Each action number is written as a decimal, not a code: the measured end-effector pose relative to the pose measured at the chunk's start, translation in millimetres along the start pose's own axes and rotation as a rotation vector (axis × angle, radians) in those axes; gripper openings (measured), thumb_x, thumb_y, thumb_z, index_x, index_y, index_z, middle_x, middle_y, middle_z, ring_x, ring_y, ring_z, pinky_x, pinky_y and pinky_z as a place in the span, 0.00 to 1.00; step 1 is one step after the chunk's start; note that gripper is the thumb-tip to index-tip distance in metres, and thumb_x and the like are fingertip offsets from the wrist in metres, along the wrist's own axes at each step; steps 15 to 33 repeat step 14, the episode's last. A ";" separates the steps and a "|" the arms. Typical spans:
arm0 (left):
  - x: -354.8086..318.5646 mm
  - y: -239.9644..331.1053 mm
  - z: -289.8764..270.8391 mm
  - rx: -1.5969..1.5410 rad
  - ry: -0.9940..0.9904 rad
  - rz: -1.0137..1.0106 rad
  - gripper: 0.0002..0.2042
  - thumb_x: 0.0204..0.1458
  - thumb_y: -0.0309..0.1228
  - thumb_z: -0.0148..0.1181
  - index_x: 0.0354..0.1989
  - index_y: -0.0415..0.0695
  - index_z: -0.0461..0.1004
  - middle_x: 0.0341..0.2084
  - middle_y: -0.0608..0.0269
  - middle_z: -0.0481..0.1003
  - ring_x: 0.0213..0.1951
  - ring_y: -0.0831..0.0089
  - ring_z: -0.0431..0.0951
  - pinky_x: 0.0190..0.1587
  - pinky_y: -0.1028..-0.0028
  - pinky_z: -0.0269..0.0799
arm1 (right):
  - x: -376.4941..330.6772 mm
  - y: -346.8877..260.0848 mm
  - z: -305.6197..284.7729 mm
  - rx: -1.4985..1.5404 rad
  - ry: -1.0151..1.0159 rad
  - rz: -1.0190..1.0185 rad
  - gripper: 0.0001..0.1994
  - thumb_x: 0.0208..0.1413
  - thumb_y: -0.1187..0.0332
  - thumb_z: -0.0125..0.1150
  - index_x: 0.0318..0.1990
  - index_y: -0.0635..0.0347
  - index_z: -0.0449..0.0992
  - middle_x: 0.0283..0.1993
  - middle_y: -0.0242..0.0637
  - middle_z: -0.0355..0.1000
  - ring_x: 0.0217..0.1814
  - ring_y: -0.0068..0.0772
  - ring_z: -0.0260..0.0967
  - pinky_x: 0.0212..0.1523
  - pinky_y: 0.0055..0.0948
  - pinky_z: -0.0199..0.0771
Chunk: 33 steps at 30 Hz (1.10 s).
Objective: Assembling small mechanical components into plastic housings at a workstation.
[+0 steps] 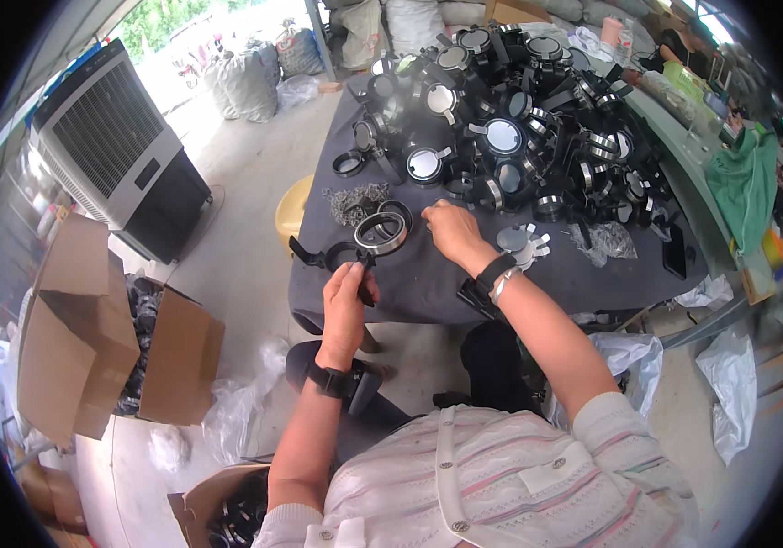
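My left hand [344, 297] grips the handle of a black magnifier frame with a silver ring [380, 233], held just over the near edge of a table with a dark cloth [428, 288]. My right hand [449, 230] rests palm down on the cloth beside the ring, fingers curled, touching small parts. Close to it lie a little heap of metal screws [355, 203] and a few round lenses [521, 242]. A big pile of black magnifiers [510, 119] fills the far half of the table.
A yellow stool [293, 212] stands left of the table. An air cooler [122, 151] sits at the far left, open cardboard boxes [90, 329] with black parts below it. Plastic bags [734, 384] lie on the floor at right; filled sacks [250, 82] at the back.
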<state>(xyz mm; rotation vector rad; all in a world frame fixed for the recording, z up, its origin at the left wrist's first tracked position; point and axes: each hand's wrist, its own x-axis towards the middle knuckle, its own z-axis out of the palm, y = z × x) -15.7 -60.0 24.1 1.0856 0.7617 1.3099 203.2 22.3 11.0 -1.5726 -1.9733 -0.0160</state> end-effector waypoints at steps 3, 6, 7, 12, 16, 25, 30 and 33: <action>3.7 -2.8 6.9 0.065 -0.024 -0.011 0.11 0.59 0.33 0.48 0.27 0.41 0.68 0.20 0.65 0.67 0.25 0.74 0.68 0.31 0.74 0.63 | 0.3 8.0 -4.7 -0.171 -0.214 -0.083 0.07 0.51 0.76 0.49 0.31 0.61 0.75 0.36 0.50 0.73 0.39 0.55 0.72 0.39 0.45 0.73; 7.7 -8.0 13.7 0.126 -0.042 -0.017 0.12 0.58 0.32 0.49 0.23 0.41 0.68 0.19 0.65 0.68 0.24 0.74 0.70 0.31 0.75 0.64 | -2.8 9.5 -5.3 -0.115 -0.141 -0.201 0.07 0.51 0.75 0.49 0.30 0.62 0.75 0.35 0.52 0.73 0.39 0.54 0.73 0.38 0.45 0.73; 10.5 -9.7 17.2 0.128 -0.032 -0.055 0.12 0.58 0.32 0.50 0.23 0.41 0.68 0.19 0.65 0.69 0.24 0.74 0.70 0.30 0.75 0.64 | 1.2 13.5 -4.8 -0.135 -0.154 -0.176 0.07 0.50 0.74 0.49 0.29 0.63 0.76 0.33 0.53 0.74 0.39 0.54 0.74 0.37 0.46 0.73; 18.2 -17.8 21.9 0.133 -0.017 -0.123 0.11 0.57 0.32 0.53 0.24 0.41 0.69 0.19 0.64 0.70 0.23 0.75 0.71 0.29 0.76 0.66 | 6.9 31.3 -36.2 -0.153 -0.168 0.188 0.07 0.48 0.70 0.58 0.31 0.63 0.80 0.34 0.53 0.76 0.40 0.52 0.75 0.39 0.43 0.75; 21.0 -17.9 30.9 0.138 -0.014 -0.180 0.11 0.57 0.32 0.55 0.24 0.40 0.70 0.18 0.69 0.68 0.23 0.78 0.69 0.29 0.78 0.66 | 8.6 40.8 -40.2 -0.133 -0.370 0.269 0.08 0.50 0.67 0.59 0.36 0.57 0.79 0.36 0.48 0.76 0.42 0.48 0.75 0.43 0.40 0.73; 21.0 -17.9 30.9 0.138 -0.014 -0.180 0.11 0.57 0.32 0.55 0.24 0.40 0.70 0.18 0.69 0.68 0.23 0.78 0.69 0.29 0.78 0.66 | 8.6 40.8 -40.2 -0.133 -0.370 0.269 0.08 0.50 0.67 0.59 0.36 0.57 0.79 0.36 0.48 0.76 0.42 0.48 0.75 0.43 0.40 0.73; 21.0 -17.9 30.9 0.138 -0.014 -0.180 0.11 0.57 0.32 0.55 0.24 0.40 0.70 0.18 0.69 0.68 0.23 0.78 0.69 0.29 0.78 0.66 | 8.6 40.8 -40.2 -0.133 -0.370 0.269 0.08 0.50 0.67 0.59 0.36 0.57 0.79 0.36 0.48 0.76 0.42 0.48 0.75 0.43 0.40 0.73; 21.0 -17.9 30.9 0.138 -0.014 -0.180 0.11 0.57 0.32 0.55 0.24 0.40 0.70 0.18 0.69 0.68 0.23 0.78 0.69 0.29 0.78 0.66 | 8.6 40.8 -40.2 -0.133 -0.370 0.269 0.08 0.50 0.67 0.59 0.36 0.57 0.79 0.36 0.48 0.76 0.42 0.48 0.75 0.43 0.40 0.73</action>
